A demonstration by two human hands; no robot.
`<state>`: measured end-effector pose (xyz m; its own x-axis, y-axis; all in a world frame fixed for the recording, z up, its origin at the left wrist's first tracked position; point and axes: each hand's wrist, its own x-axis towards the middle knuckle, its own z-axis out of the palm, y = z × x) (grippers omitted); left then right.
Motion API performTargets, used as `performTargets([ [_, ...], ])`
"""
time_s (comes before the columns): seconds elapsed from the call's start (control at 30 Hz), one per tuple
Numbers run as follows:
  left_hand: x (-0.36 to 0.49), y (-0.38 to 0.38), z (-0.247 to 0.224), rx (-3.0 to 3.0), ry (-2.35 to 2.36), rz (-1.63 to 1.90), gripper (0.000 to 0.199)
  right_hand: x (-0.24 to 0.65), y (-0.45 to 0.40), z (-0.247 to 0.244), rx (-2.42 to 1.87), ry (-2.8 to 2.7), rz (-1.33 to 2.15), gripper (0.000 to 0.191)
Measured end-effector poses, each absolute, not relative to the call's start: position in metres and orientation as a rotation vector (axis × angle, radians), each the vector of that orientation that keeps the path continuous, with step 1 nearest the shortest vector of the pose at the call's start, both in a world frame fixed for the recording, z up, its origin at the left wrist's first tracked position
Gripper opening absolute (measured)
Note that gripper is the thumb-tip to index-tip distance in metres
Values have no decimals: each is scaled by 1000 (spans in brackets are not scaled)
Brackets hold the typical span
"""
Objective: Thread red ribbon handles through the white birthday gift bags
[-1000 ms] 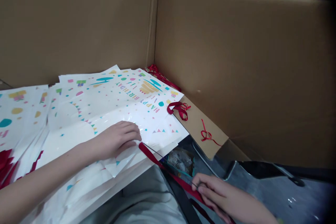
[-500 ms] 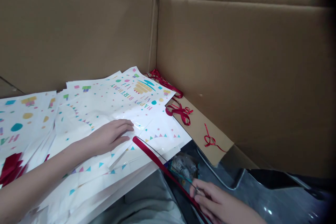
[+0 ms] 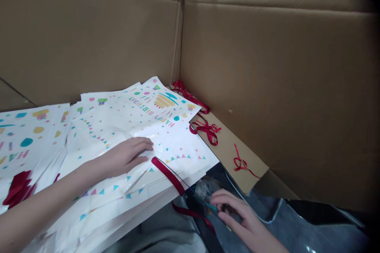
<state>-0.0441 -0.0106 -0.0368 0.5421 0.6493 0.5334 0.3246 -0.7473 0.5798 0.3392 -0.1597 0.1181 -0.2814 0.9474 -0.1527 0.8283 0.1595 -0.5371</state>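
Left fingers (image 3: pixel 141 146): we're laying them open on a white "Happy Birthday" gift bag (image 3: pixel 175 142).
Right fingers (image 3: pixel 228 201): we're curling them beside a clear plastic packet (image 3: pixel 204 189); we can't tell if they're gripping, contents blurred.
Around: we're seeing a red ribbon handle (image 3: pixel 168 174) and a cardboard box wall (image 3: pixel 267 67).

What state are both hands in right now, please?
Left hand: open, flat on a white gift bag.
Right hand: curled at a clear packet; grip unclear.

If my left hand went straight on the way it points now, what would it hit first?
Probably the dark red ribbon bow, just past the edge of the white Happy Birthday gift bag under your left hand, though depth is hard to judge.
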Motion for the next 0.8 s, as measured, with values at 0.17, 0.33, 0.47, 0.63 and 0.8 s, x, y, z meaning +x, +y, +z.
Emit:
performTargets([
  [0.17, -44, -10, -39, 2354, 787, 1082, 28, 346, -167, 118, -1471, -2173, 1038, 27],
  [0.33, -44, -11, -39, 2350, 787, 1070, 28, 339, -159, 117, -1311, -2160, 1108, 33],
  [0.47, -38, -18, -34, 2334, 773, 1097, 27, 319, -139, 116, -1291, -2345, 910, 27],
  [0.63, -26, -28, -30, 2339, 741, 1112, 27, 284, -108, 121, -1261, -2657, 393, 27],
  [0.8, -17, -33, -28, 2325, 726, 1108, 27, 243, -75, 112, -1146, -2777, 190, 31],
])
